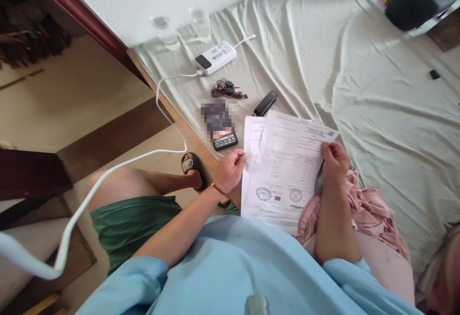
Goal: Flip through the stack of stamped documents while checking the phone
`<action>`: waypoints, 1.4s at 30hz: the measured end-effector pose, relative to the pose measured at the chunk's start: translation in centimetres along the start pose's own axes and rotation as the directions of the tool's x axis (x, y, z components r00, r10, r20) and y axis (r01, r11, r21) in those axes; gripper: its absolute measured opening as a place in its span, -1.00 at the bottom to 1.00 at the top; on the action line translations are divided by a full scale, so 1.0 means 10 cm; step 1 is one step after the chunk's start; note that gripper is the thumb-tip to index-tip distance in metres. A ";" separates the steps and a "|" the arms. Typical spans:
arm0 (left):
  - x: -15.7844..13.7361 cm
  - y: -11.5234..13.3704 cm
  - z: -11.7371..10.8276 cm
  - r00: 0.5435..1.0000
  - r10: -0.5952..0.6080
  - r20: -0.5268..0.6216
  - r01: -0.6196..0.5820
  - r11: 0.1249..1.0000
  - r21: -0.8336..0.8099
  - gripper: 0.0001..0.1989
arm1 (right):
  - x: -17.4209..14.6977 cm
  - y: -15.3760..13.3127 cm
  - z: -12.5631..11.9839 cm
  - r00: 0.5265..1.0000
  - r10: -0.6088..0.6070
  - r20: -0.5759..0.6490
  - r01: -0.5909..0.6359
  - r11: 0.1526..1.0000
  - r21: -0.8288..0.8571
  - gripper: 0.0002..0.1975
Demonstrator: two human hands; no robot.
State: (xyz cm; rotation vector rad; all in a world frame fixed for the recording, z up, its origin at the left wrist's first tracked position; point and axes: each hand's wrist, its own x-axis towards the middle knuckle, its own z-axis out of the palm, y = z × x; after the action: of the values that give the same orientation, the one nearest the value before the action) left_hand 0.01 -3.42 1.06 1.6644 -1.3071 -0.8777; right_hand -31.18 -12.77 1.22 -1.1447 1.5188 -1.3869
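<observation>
Two overlapping printed sheets lie in front of me at the table's near side. My right hand [335, 161] pinches the upper right corner of the front sheet [283, 166], which carries two round stamps near its bottom. The rear sheet [249, 161] shows along the left, its edge pinched between the thumb and fingers of my left hand [230, 169]. Just beyond the papers, a black stapler [265, 103] lies tilted on the cloth. A phone [225, 141] with a lit, partly blurred screen rests left of it, close to my left hand.
A bunch of keys [226, 88] and a white power bank [216, 58] with a white cable [158, 151] lie farther back. Two clear cups [166, 32] stand by the wall. Pink cloth [373, 214] is bunched at right. A black-topped object [419, 1] sits at the far right.
</observation>
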 end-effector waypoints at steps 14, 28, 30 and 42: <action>0.01 0.05 -0.03 0.997 0.081 0.021 -0.083 0.978 0.190 -0.67 | -0.12 -0.08 0.11 0.996 0.023 0.092 -0.019 0.999 -0.040 -0.69; 0.01 0.02 0.00 0.993 0.111 0.037 -0.116 0.974 0.195 -0.68 | -0.20 -0.11 0.16 0.993 -0.007 0.117 0.022 0.991 -0.130 -0.72; 0.01 0.02 0.00 0.993 0.108 0.036 -0.113 0.975 0.191 -0.68 | -0.22 -0.12 0.18 0.994 -0.006 0.112 0.022 0.991 -0.134 -0.71; -0.01 0.05 0.00 0.995 0.088 0.034 -0.093 0.979 0.180 -0.67 | -0.23 -0.13 0.21 0.994 0.016 0.106 0.000 0.990 -0.141 -0.71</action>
State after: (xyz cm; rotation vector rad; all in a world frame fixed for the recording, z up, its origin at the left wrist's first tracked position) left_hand -0.23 -3.35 1.54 1.7212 -1.5065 -0.7473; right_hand -28.35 -11.20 2.25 -1.2770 1.5625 -1.2081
